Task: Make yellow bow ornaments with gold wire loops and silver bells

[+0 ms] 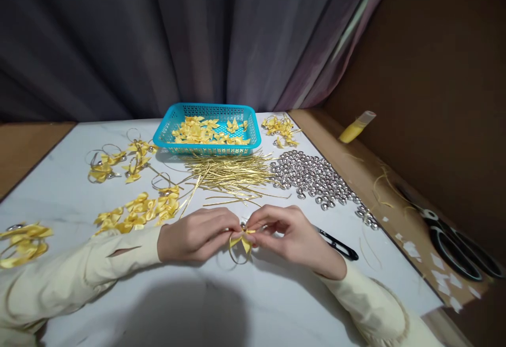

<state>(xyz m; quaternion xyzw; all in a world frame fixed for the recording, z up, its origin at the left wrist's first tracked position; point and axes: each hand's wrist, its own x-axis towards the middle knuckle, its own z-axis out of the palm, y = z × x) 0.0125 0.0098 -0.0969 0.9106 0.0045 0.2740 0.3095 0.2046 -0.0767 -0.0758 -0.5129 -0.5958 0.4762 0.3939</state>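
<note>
Between my two hands, at the front middle of the white table top (190,294), is a yellow ribbon bow (245,243). A thin wire loop (236,260) hangs below it, and a small silver bell (243,226) shows at its top. My left hand (200,235) pinches the bow from the left with closed fingertips. From the right, my right hand (290,235) is closed on it in a pinch too. Fingers hide part of the bow. Just beyond the hands lie many gold wire ties (233,175). A black-handled tool (340,246) lies beside my right wrist, partly hidden.
A blue basket (207,151) of yellow bows stands at the back. Silver bells (312,175) spread on the right. Bows with loops (136,162) lie left, loose yellow bows (138,211) nearer. Scissors (454,244) and a yellow-filled tube (358,127) rest at the right.
</note>
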